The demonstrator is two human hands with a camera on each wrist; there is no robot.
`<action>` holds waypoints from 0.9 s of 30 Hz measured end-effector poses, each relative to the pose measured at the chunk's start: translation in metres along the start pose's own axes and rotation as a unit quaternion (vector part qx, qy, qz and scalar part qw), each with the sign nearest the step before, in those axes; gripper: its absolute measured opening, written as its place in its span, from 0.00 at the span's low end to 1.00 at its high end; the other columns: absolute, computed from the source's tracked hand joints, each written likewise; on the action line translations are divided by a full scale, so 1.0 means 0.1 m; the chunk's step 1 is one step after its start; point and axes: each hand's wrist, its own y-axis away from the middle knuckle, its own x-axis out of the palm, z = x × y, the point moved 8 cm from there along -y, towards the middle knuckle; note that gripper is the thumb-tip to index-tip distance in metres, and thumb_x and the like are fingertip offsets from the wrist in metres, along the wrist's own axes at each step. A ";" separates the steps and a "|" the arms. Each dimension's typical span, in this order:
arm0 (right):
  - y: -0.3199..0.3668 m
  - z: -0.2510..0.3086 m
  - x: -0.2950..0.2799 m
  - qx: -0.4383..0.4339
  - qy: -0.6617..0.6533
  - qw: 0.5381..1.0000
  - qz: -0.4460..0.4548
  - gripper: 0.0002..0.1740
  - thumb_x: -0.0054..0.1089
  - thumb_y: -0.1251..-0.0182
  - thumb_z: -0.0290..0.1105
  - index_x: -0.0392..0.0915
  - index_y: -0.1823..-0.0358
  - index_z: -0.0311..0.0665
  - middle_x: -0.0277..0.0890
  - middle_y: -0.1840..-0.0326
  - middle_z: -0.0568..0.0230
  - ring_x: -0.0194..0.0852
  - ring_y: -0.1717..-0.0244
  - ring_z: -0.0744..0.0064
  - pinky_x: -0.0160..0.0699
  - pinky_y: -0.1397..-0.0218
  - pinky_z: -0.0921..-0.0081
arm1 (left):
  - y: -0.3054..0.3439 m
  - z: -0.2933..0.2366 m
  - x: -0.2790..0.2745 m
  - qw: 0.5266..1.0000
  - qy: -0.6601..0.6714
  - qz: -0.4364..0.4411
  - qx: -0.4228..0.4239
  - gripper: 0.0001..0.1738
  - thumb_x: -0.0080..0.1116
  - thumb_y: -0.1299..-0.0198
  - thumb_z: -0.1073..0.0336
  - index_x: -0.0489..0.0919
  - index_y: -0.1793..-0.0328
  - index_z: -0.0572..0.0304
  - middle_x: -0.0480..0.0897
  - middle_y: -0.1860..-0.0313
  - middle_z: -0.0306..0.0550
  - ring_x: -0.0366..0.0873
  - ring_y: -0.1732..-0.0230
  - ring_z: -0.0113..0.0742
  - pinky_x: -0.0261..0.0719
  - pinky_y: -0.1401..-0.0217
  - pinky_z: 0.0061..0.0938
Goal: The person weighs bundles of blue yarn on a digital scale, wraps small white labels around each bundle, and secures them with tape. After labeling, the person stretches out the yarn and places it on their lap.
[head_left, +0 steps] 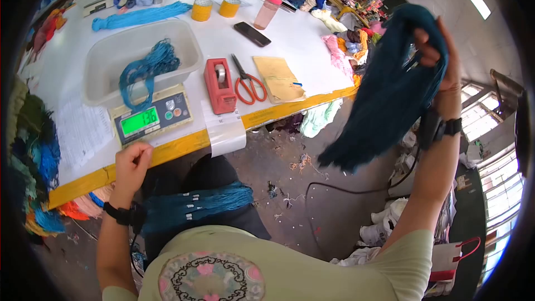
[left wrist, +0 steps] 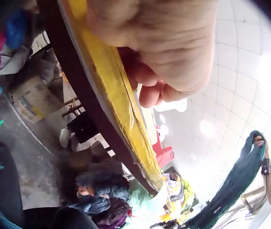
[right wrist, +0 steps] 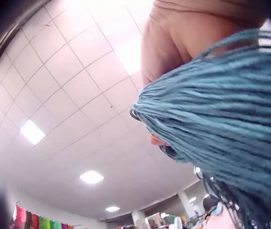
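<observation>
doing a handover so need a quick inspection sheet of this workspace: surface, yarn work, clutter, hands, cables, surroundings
Surface: white-topped table with yellow front edge; printed paper sheets at left
Yarn work: dark teal yarn hank raised; teal yarn bundle on the person's lap; loose teal yarn in white plastic tub on digital scale, display lit green
Clutter: red tape dispenser, orange-handled scissors, black phone, pink-capped bottle
Left hand: fingers curled by the front edge, nothing seen in them
Right hand: grips the hank
Cables: black cable trailing at right
Surroundings: thread scraps on grey floor; multicoloured yarn heaps at left
</observation>
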 end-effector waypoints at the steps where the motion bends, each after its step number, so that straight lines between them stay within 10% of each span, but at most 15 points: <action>1: -0.06 -0.21 0.13 0.022 0.016 1.000 0.007 0.29 0.41 0.19 0.53 0.73 0.55 0.28 0.68 0.77 0.68 0.52 0.89 0.89 0.51 0.88 0.90 | 0.03 0.03 0.00 0.994 0.086 0.021 -0.062 0.05 0.57 0.31 0.70 0.82 0.60 0.62 0.78 0.78 0.37 0.72 0.80 0.20 0.66 0.79 0.18; 5: -0.30 -1.18 1.04 0.119 -0.023 0.987 -0.103 0.29 0.47 0.23 0.54 0.77 0.53 0.29 0.78 0.73 0.55 0.59 0.90 0.82 0.56 0.91 0.84 | 0.23 -1.35 0.27 0.896 0.379 0.230 0.011 0.12 0.55 0.31 0.72 0.79 0.44 0.63 0.84 0.58 0.45 0.81 0.65 0.25 0.81 0.63 0.20; 9: -0.62 -1.76 1.98 0.196 0.023 0.980 0.028 0.26 0.51 0.24 0.50 0.75 0.47 0.29 0.81 0.69 0.54 0.70 0.87 0.76 0.66 0.87 0.81 | 0.34 -2.16 0.61 0.857 0.281 0.368 0.227 0.12 0.54 0.37 0.76 0.79 0.48 0.61 0.82 0.58 0.40 0.79 0.53 0.27 0.78 0.54 0.23; 14: -0.74 -1.82 2.70 0.147 0.000 0.982 0.121 0.22 0.56 0.25 0.38 0.73 0.40 0.28 0.82 0.54 0.61 0.81 0.58 0.77 0.81 0.55 0.80 | 0.14 -1.45 1.03 0.894 0.349 0.264 -0.101 0.07 0.51 0.32 0.67 0.80 0.56 0.54 0.78 0.64 0.33 0.70 0.63 0.22 0.70 0.56 0.20; 15: -0.73 -1.84 2.73 0.143 0.051 0.981 0.123 0.21 0.59 0.27 0.34 0.72 0.38 0.29 0.81 0.52 0.63 0.78 0.54 0.78 0.78 0.49 0.79 | 0.13 -1.39 0.88 0.914 0.325 0.228 -0.080 0.09 0.55 0.32 0.62 0.80 0.52 0.56 0.80 0.59 0.36 0.74 0.59 0.25 0.73 0.53 0.24; 17: -0.71 -1.93 2.76 0.137 0.100 0.977 0.127 0.22 0.61 0.28 0.31 0.72 0.37 0.29 0.80 0.50 0.66 0.76 0.50 0.80 0.75 0.43 0.78 | 0.04 -1.50 0.53 0.967 0.091 0.027 0.235 0.17 0.63 0.35 0.58 0.80 0.45 0.57 0.82 0.51 0.41 0.78 0.53 0.32 0.76 0.46 0.31; 20: -0.71 -2.17 2.63 0.013 0.291 0.952 0.090 0.26 0.68 0.34 0.26 0.71 0.36 0.33 0.77 0.52 0.68 0.70 0.49 0.84 0.73 0.43 0.79 | 0.19 -1.30 0.48 0.934 0.107 0.259 0.222 0.24 0.69 0.40 0.53 0.81 0.41 0.55 0.81 0.40 0.48 0.78 0.38 0.45 0.73 0.36 0.38; 23: -0.67 -2.61 2.74 0.022 0.225 0.964 0.142 0.30 0.68 0.34 0.27 0.68 0.32 0.33 0.76 0.44 0.64 0.71 0.44 0.77 0.70 0.37 0.75 | 0.22 -1.45 0.13 0.919 0.159 0.150 0.327 0.42 0.72 0.44 0.44 0.73 0.29 0.60 0.73 0.30 0.54 0.71 0.30 0.50 0.68 0.29 0.39; 24: -0.67 -2.69 2.78 -0.004 0.242 0.959 0.151 0.32 0.68 0.33 0.29 0.67 0.30 0.33 0.73 0.38 0.60 0.70 0.40 0.73 0.69 0.35 0.73 | 0.19 -1.31 0.23 0.893 0.351 0.193 0.207 0.66 0.71 0.49 0.37 0.44 0.16 0.61 0.65 0.22 0.55 0.54 0.18 0.53 0.51 0.18 0.45; 27: -0.63 -2.78 2.87 -0.029 0.228 0.966 0.115 0.32 0.68 0.33 0.30 0.66 0.30 0.33 0.72 0.35 0.59 0.70 0.37 0.70 0.69 0.34 0.71 | 0.21 -1.48 0.05 0.770 0.614 0.162 0.060 0.66 0.67 0.46 0.33 0.42 0.16 0.63 0.69 0.25 0.55 0.61 0.22 0.54 0.59 0.20 0.44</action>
